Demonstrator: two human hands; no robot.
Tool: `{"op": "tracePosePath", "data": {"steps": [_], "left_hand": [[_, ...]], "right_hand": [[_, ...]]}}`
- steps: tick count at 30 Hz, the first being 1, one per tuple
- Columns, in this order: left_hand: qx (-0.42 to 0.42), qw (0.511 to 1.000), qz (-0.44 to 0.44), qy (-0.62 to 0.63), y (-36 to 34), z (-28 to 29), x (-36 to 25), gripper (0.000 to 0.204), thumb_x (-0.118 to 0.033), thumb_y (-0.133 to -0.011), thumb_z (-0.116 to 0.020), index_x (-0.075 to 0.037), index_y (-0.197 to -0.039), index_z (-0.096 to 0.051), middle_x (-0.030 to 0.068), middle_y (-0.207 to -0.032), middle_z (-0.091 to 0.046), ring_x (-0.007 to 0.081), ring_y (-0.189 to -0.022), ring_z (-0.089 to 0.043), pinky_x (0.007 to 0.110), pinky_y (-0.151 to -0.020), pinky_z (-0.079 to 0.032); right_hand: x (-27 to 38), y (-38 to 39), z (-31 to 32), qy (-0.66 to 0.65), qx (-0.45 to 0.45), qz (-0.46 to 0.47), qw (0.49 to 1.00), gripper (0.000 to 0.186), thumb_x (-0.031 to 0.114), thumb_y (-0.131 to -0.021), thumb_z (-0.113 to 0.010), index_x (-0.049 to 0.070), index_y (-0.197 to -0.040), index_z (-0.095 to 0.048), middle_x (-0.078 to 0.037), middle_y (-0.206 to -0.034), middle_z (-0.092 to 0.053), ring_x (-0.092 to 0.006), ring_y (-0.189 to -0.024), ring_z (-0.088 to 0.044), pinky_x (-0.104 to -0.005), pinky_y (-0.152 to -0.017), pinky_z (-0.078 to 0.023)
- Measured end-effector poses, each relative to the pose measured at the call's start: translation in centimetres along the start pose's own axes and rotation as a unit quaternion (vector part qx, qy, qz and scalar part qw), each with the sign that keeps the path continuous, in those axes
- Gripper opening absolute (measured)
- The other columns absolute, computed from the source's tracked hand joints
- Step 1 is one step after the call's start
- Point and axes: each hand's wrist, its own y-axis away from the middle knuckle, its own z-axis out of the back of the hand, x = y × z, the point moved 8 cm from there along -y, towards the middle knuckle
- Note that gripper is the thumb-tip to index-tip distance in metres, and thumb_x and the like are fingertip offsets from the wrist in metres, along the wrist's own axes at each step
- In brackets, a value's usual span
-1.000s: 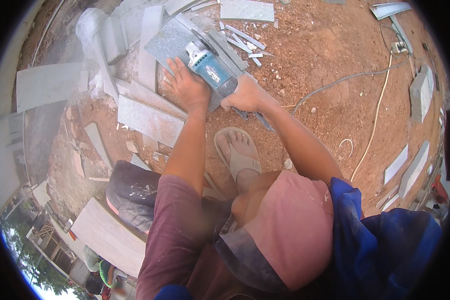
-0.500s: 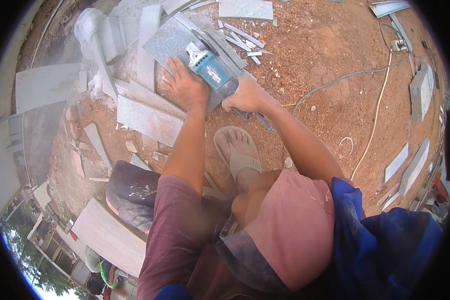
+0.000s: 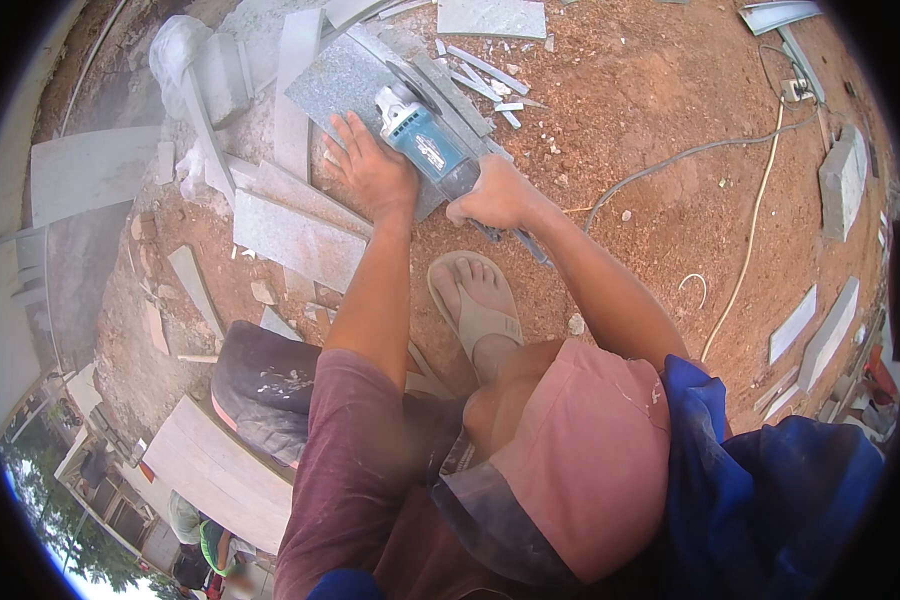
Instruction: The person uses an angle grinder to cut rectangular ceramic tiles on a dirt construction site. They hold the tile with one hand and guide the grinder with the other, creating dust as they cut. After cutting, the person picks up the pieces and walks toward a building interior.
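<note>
My right hand (image 3: 497, 193) is wrapped round the rear handle of a teal angle grinder (image 3: 426, 142). The grinder's disc stands on edge against a grey stone tile (image 3: 332, 84), and pale dust hangs beyond it. On the tile, beside the grinder's head, my left hand (image 3: 372, 172) lies flat with its fingers spread. Narrow grey strips lie along the tile's right side, under and beside the disc. Part of the disc's lower edge is hidden by the grinder and the dust.
Grey tile pieces (image 3: 298, 238) lie to the left, near a plastic-wrapped block (image 3: 220, 80). Thin offcuts (image 3: 482, 80) are scattered at the far side. A cable (image 3: 670, 160) runs right across the reddish soil to a socket (image 3: 796, 90). My sandalled foot (image 3: 476, 300) is close below the tile.
The grinder has shifted very slightly toward the right and nearer me, my right hand moving with it. My left hand stays in place on the tile.
</note>
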Motion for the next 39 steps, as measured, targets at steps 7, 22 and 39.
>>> {"op": "tracePosePath", "data": {"steps": [7,22,39], "left_hand": [[-0.020,1.000,0.003,0.004,0.1,0.1,0.3,0.059,-0.011,-0.099,-0.052,-0.005,-0.158,-0.046,0.0178,-0.169,-0.038,0.0468,-0.155,-0.030,0.063,-0.127,-0.014],[-0.034,0.998,0.009,0.042,0.1,0.2,0.7,0.054,-0.011,-0.101,-0.048,-0.005,-0.155,-0.050,0.0188,-0.167,-0.040,0.0448,-0.157,-0.028,0.057,-0.130,-0.011],[-0.047,0.996,0.001,0.072,0.1,0.3,0.7,0.050,-0.010,-0.102,-0.048,-0.003,-0.151,-0.055,0.0212,-0.166,-0.042,0.0493,-0.155,-0.029,0.058,-0.130,-0.012]], "right_hand": [[-0.1,0.4,0.0,-0.004,0.003,-0.012,1.000,0.042,0.016,-0.063,-0.081,-0.005,-0.097,-0.069,-0.010,-0.078,-0.070,-0.0178,-0.071,-0.063,-0.0344,-0.067,-0.053],[-0.4,1.1,0.0,0.004,0.000,-0.017,1.000,0.037,0.018,-0.064,-0.082,-0.003,-0.092,-0.071,-0.009,-0.078,-0.071,-0.0173,-0.070,-0.063,-0.0345,-0.068,-0.053],[-0.5,2.0,0.4,-0.016,-0.004,-0.010,1.000,0.048,0.027,-0.058,-0.084,-0.012,-0.083,-0.070,-0.025,-0.081,-0.073,-0.0306,-0.079,-0.073,-0.0389,-0.075,-0.057]]}}
